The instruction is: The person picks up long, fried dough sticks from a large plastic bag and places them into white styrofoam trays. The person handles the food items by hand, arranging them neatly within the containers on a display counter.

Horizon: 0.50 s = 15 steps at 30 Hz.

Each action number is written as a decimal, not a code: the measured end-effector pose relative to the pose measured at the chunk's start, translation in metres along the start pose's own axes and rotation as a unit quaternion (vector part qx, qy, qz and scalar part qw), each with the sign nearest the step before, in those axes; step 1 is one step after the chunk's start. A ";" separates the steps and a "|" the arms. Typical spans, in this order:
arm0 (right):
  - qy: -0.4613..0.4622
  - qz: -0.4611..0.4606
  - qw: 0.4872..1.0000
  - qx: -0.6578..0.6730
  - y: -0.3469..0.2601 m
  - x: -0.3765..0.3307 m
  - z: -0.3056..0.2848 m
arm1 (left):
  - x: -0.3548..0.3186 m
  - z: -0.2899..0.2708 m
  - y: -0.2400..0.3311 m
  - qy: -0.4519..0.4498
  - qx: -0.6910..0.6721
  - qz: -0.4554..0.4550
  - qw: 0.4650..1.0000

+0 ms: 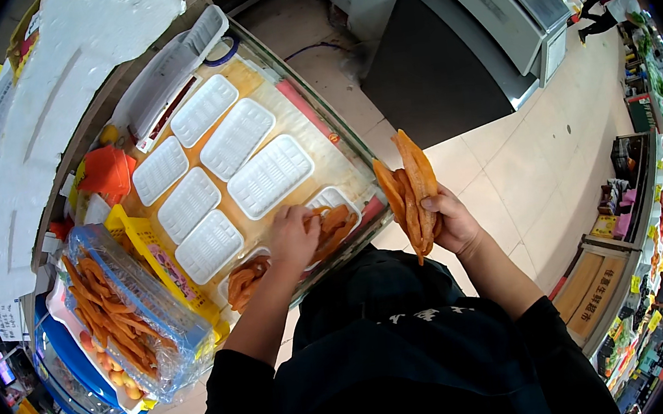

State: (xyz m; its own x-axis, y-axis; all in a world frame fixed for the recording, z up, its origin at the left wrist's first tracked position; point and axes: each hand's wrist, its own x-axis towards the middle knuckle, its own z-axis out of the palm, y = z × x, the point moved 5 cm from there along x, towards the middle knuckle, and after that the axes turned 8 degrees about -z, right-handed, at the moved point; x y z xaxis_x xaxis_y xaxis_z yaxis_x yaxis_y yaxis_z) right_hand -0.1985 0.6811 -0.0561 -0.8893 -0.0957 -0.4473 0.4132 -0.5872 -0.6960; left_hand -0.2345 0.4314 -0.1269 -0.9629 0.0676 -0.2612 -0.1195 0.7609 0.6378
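My right hand [449, 222] is raised over the floor, shut on a bunch of long orange dried strips [410, 190] that stand upright. My left hand [294, 236] rests palm down on orange strips [337, 223] lying in a white foam tray [329, 199] at the near edge of a glass-topped counter [313, 115]. Another near tray [243, 281] also holds orange strips. Several empty white foam trays [269, 175] lie in rows further along the counter.
A clear bag of orange strips [119, 317] sits in a blue crate [73, 375] at the left, beside a yellow basket [153, 260]. White foam sheets [48, 92] lie beyond. A dark cabinet with a grey machine [483, 26] stands on the tiled floor to the right.
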 end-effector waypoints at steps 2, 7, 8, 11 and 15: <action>0.012 0.010 1.000 0.004 0.006 0.004 0.001 | -0.004 0.001 0.030 -0.051 -0.139 0.025 0.989; 0.000 0.030 0.999 -0.013 0.015 0.011 0.009 | -0.011 0.008 0.083 -0.206 -0.429 -0.063 0.877; -0.005 0.030 0.999 -0.018 0.015 0.012 0.012 | -0.008 0.010 0.085 -0.216 -0.460 -0.102 0.855; -0.011 0.037 0.998 -0.046 0.014 0.015 0.019 | -0.005 0.007 0.082 -0.187 -0.515 -0.125 0.827; -0.043 0.052 0.987 -0.146 0.015 0.019 0.021 | 0.008 -0.011 0.070 -0.085 -0.461 -0.041 0.882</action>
State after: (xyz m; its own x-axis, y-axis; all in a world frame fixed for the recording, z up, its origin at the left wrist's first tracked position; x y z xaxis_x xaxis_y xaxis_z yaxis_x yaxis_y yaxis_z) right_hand -0.2132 0.6533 -0.0633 -0.8469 -0.2181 -0.4850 0.5315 -0.3153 -0.7862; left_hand -0.2532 0.4782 -0.0760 -0.9010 0.1923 -0.3890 -0.4089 -0.0762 0.9094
